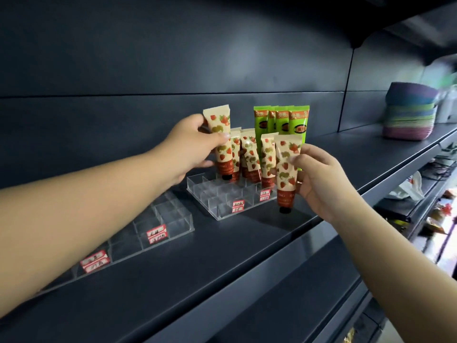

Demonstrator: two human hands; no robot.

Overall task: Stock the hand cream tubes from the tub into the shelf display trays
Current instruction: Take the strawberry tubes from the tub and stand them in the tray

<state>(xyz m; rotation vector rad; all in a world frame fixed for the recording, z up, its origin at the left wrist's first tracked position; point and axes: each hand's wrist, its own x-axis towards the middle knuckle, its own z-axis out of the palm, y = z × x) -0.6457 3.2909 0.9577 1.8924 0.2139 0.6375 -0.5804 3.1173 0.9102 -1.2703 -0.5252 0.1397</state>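
— Where is there open room around the fingers?

— Below the left hand (190, 144) the front rows of the clear tray (222, 194) stand bare, down to its front lip. The right hand (319, 179) is past that tray's right edge, over bare dark shelf (247, 256) near the shelf's front edge. A second clear tray (158, 226) lies under the left forearm, unfilled where visible.

— What do the fingers hold?

— Each hand pinches one strawberry tube, thumb in front, cap down. The left tube (221, 142) hangs above the tray's back left cells; the right tube (286, 172) hangs beside the tray with its black cap just above the shelf.

— Their look?

— Cream body, red strawberries, olive leaves, a red-brown band above a black cap.

— Counts?

— Two held, about four standing tubes (249, 154) between the hands, four green tubes (284, 120) behind them, two trays.
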